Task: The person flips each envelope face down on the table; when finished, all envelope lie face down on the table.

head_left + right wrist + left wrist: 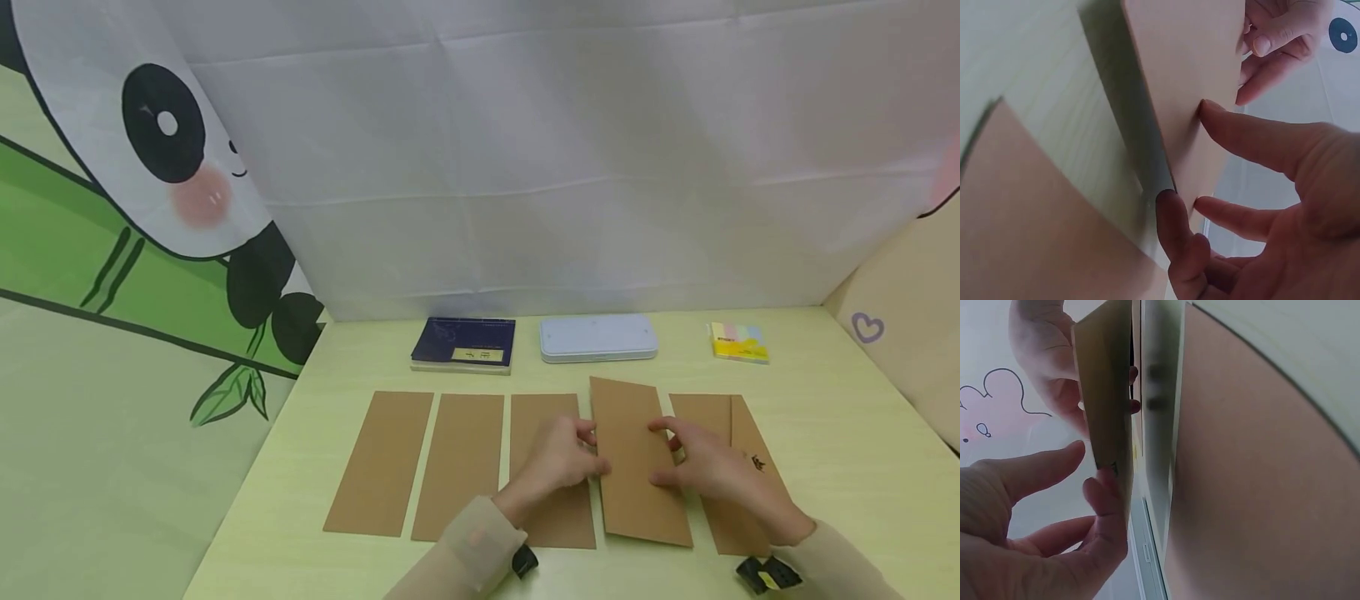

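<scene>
In the head view, a brown kraft envelope [630,492] is raised and tilted slightly off the table, fourth from the left in a row. My left hand [557,457] holds its left edge, with the fingers beneath and the thumb near the front face. On the opposite side, my right hand [708,468] grips the right edge. The right wrist view shows that hand's thumb [1235,128] against the broad face and a finger under the edge. A similar envelope [750,533] with a flap seam and dark print lies partly under my right forearm.
Left of the hands lie three more brown pieces, a left one [378,467], a middle one [457,467] and one [543,408] partly behind my left hand. Along the back stand a dark blue book [461,337], a pale blue case [598,337] and colourful sticky notes [738,342].
</scene>
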Action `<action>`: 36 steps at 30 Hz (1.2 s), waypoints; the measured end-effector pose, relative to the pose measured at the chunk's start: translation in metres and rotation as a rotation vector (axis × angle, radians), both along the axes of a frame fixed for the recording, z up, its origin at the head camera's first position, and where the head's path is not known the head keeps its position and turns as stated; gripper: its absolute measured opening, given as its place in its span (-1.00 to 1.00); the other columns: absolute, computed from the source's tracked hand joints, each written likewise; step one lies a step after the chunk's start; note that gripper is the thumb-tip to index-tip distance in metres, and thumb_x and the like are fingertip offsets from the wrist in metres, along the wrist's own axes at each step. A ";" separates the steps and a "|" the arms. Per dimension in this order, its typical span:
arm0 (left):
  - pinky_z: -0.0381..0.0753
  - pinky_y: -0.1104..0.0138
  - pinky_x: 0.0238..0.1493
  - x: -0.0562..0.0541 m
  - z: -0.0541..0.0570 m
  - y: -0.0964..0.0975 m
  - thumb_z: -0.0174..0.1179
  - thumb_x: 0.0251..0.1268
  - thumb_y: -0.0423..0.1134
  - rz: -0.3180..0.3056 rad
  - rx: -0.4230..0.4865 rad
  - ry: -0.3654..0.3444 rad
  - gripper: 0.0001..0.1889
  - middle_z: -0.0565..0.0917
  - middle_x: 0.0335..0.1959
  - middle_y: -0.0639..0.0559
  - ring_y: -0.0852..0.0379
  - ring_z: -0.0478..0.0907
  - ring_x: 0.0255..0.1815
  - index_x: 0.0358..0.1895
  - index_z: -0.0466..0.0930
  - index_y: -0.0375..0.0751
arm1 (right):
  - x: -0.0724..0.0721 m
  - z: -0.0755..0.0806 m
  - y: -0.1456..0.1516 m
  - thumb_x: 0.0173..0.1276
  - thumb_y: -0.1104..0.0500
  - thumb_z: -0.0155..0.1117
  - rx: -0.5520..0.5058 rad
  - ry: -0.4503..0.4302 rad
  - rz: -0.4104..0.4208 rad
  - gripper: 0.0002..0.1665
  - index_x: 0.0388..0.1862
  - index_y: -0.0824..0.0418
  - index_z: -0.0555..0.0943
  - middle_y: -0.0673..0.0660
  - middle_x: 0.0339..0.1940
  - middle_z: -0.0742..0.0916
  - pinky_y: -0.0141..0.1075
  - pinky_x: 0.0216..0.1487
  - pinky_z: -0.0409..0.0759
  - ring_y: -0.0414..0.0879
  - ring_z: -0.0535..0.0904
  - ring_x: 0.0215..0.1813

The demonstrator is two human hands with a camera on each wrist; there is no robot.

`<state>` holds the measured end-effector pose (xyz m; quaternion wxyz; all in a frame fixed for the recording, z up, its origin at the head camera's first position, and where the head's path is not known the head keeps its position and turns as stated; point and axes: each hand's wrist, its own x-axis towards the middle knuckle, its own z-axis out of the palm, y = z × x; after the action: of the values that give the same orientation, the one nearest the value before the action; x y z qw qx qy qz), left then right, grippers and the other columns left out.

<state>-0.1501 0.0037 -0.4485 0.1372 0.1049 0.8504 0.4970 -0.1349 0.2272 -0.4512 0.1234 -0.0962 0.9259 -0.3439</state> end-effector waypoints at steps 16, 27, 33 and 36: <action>0.20 0.43 -0.70 -0.004 -0.007 0.003 0.53 -0.17 -0.21 -0.149 -0.327 0.077 -0.62 0.35 -0.81 0.18 0.26 0.30 -0.74 -0.72 0.42 -0.13 | -0.002 0.000 -0.004 -0.07 0.05 0.59 0.084 -0.010 -0.006 -0.22 0.08 0.41 0.51 0.20 -0.19 0.64 -0.02 -0.15 0.49 0.08 0.53 -0.14; 0.28 0.45 -0.66 -0.003 -0.006 0.005 0.50 -0.09 -0.20 -0.158 -0.351 0.016 -0.65 0.49 -0.83 0.17 0.26 0.42 -0.76 -0.69 0.45 -0.16 | -0.004 -0.003 -0.007 -0.13 0.00 0.62 0.147 0.010 -0.014 -0.19 0.04 0.40 0.54 0.15 -0.24 0.62 -0.06 -0.18 0.47 0.03 0.47 -0.22; 0.33 0.45 -0.67 -0.001 -0.004 0.007 0.45 -0.05 -0.30 -0.147 -0.294 -0.049 -0.68 0.55 -0.82 0.08 0.20 0.52 -0.76 -0.65 0.43 -0.23 | -0.004 -0.003 -0.007 -0.14 0.00 0.62 0.165 0.023 -0.013 -0.19 0.04 0.41 0.55 0.16 -0.24 0.62 -0.05 -0.18 0.46 0.04 0.46 -0.22; 0.35 0.44 -0.67 -0.001 -0.004 0.007 0.44 -0.04 -0.33 -0.145 -0.276 -0.065 -0.68 0.56 -0.82 0.06 0.17 0.54 -0.76 -0.65 0.42 -0.25 | -0.003 -0.002 -0.007 -0.14 0.01 0.63 0.177 0.024 -0.021 -0.20 0.04 0.41 0.55 0.15 -0.25 0.60 -0.04 -0.18 0.45 0.05 0.45 -0.21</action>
<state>-0.1509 0.0110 -0.4525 0.2134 0.1301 0.8960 0.3671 -0.1382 0.2198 -0.4537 0.1169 -0.0795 0.9550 -0.2609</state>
